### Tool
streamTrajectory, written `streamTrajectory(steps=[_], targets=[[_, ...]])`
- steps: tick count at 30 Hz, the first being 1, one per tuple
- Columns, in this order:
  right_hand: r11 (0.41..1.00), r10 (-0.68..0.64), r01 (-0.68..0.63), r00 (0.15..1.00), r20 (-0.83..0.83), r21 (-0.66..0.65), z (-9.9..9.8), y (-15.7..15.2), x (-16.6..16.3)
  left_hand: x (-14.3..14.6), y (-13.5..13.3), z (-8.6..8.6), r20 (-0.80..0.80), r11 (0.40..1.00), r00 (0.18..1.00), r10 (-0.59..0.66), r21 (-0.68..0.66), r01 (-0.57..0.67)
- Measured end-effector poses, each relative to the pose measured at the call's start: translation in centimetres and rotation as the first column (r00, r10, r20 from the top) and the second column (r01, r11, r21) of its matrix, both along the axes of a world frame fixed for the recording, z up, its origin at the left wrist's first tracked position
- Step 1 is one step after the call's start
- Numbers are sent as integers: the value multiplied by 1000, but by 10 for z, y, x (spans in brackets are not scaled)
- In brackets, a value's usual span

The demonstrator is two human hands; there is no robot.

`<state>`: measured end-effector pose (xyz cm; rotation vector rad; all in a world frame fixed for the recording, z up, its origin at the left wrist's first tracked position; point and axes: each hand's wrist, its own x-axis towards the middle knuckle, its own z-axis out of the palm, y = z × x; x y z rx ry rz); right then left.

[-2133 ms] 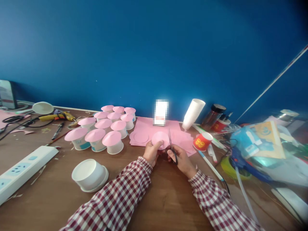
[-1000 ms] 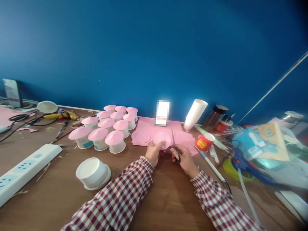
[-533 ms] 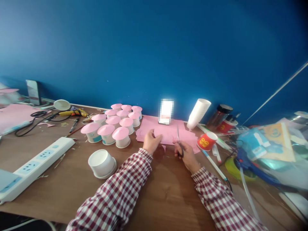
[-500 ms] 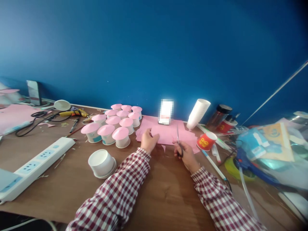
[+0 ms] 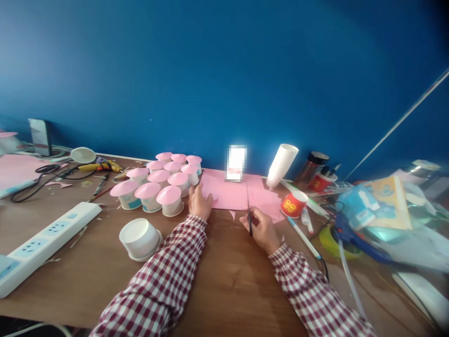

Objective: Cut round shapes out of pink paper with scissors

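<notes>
Pink paper sheets [image 5: 228,194] lie flat against the wall side of the table. My left hand [image 5: 199,204] is at their left end, fingers curled, with a small piece of pink paper [image 5: 214,198] showing beside the thumb; the fingers hide most of their grip. In my right hand [image 5: 264,230] are dark-handled scissors [image 5: 249,221], blades pointing away from me over the paper. Close to my left hand stand several white paper cups [image 5: 170,209] topped with pink paper cones [image 5: 169,194]. A small pink scrap [image 5: 232,215] rests at the sheets' front edge.
An upturned white cup [image 5: 138,238] sits beside my left forearm, and a power strip [image 5: 45,248] lies farther left. A leaning stack of white cups [image 5: 283,164], a red paper cup [image 5: 293,204] and a marker [image 5: 303,238] are on the right. A blurred phone [image 5: 236,164] stands behind the paper.
My left hand has moved left, toward the coned cups, and the pink paper's ragged upper piece no longer shows in the middle. The right hand with the scissors has shifted slightly left. The view has shifted slightly.
</notes>
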<state>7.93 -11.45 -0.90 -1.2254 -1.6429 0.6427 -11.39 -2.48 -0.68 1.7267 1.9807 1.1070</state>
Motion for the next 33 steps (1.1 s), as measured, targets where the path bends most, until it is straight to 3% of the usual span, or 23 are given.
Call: streamTrajectory(steps=[7,12,16,19,24,33], targets=[[1000,-13,8,982,188,28,-4,-2,-2,-1,-5,-1,-62,996,998,-22,85,27],[979,-190,164,947,259,121,1,5,9,-1,-8,1,-132,993,991,-27,109,41],[923,-380,312,829,411,224,10,13,33,1,-13,6,-243,996,970,-16,78,36],[875,-479,417,675,561,247,15,15,47,0,-16,8,-307,996,951,-43,67,66],[901,-393,388,544,741,194,15,13,50,-3,-14,8,-371,999,928,-27,34,43],[914,-357,365,507,784,180,12,15,52,-1,-15,7,-373,997,927,-48,44,69]])
